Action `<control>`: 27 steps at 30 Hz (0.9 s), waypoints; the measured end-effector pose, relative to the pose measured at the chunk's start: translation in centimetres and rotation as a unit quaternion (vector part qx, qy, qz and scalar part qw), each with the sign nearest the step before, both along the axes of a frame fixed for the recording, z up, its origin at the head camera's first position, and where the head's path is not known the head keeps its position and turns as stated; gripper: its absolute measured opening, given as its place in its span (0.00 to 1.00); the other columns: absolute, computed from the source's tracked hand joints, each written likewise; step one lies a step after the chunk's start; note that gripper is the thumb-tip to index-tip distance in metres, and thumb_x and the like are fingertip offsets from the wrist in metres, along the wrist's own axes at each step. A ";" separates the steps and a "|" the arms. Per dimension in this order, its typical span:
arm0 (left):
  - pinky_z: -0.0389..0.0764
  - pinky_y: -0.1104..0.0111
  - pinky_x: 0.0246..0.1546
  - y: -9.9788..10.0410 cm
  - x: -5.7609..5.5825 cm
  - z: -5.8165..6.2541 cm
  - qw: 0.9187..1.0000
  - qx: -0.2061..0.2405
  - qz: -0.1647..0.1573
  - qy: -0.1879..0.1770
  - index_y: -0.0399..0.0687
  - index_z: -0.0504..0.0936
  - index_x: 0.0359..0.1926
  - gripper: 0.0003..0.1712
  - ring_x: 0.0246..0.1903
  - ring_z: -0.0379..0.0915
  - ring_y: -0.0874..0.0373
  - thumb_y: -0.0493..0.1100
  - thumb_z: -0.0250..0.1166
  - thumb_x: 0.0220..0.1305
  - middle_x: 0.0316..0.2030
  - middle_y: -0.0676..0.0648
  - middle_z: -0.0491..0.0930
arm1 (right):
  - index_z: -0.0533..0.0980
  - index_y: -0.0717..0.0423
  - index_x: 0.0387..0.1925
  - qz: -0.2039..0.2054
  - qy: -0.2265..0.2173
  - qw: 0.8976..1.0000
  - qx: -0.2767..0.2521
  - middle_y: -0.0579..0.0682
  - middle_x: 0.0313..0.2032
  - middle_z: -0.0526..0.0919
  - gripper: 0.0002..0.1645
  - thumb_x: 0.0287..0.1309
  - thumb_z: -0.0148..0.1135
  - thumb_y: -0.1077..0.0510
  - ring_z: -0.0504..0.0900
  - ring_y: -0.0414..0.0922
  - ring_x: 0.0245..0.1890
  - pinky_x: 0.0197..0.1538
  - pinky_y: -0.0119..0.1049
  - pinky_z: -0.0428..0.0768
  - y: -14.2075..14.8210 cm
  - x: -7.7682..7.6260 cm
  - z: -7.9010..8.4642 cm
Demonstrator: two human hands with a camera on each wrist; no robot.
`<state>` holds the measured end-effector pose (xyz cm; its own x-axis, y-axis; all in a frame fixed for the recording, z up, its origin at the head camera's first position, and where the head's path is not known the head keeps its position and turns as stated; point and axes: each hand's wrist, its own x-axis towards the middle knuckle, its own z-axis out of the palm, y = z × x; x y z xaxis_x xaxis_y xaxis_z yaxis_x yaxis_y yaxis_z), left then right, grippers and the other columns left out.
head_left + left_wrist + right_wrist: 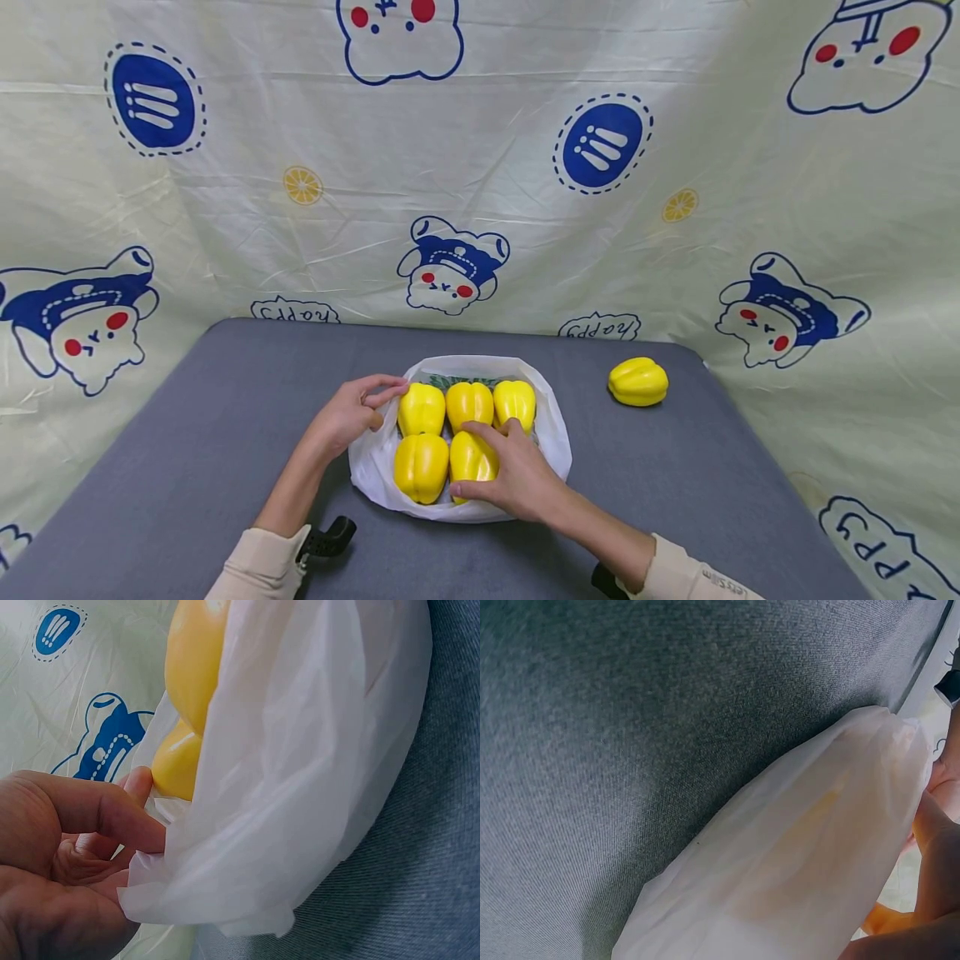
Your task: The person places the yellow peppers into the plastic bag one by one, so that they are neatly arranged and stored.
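A white plastic bag [553, 446] lies with its mouth spread wide, holding yellow bell peppers in two rows. Along the back are three, among them a back-left pepper [422, 409]; in front are a left pepper [421, 468] and a right pepper [472, 457]. My right hand [525, 477] grips that front-right pepper, thumb on its near side and fingers on its far side. At the bag's left rim, my left hand [351, 415] pinches the thin plastic, fingertips close to the back-left pepper. In the right wrist view the bag's wall [780, 855] hides most of the peppers.
Another yellow bell pepper [637, 382] lies on its side near the back right of the grey cloth-covered table [187, 467]. A printed curtain [480, 175] hangs behind the table. Green print [480, 381] shows inside the bag at the back.
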<state>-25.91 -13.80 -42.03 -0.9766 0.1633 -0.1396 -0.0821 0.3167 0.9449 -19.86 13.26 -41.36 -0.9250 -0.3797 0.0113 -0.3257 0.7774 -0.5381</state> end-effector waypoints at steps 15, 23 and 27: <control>0.64 0.69 0.24 -0.1 0.0 0.1 1.000 0.003 -0.001 0.001 0.46 0.78 0.64 0.39 0.75 0.58 0.42 0.19 0.49 0.52 0.65 0.42 0.78 | 0.70 0.43 0.70 0.008 -0.015 1.000 0.002 0.59 0.55 0.75 0.50 0.47 0.75 0.33 0.73 0.50 0.47 0.45 0.45 0.75 0.1 -0.2 0.4; 0.62 0.68 0.23 -0.1 0.0 0.0 1.000 0.004 0.000 0.000 0.45 0.77 0.65 0.40 0.75 0.60 0.43 0.18 0.49 0.52 0.65 0.42 0.78 | 0.72 0.47 0.68 0.043 0.008 0.999 -0.011 0.52 0.62 0.79 0.43 0.52 0.73 0.40 0.77 0.52 0.55 0.59 0.54 0.76 0.5 -0.3 0.6; 0.63 0.68 0.23 -0.1 0.0 0.0 1.000 -0.001 0.002 0.000 0.45 0.77 0.65 0.39 0.74 0.60 0.43 0.18 0.49 0.52 0.64 0.42 0.78 | 0.73 0.48 0.66 0.050 0.022 0.998 -0.018 0.51 0.62 0.80 0.41 0.52 0.73 0.43 0.78 0.51 0.56 0.62 0.55 0.75 0.6 -0.3 0.5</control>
<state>-25.90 -13.89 -42.02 -0.9773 0.1592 -0.1400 -0.0834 0.3186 0.9442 -20.19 13.89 -40.87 -0.8806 -0.4692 0.0667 -0.4253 0.7204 -0.5479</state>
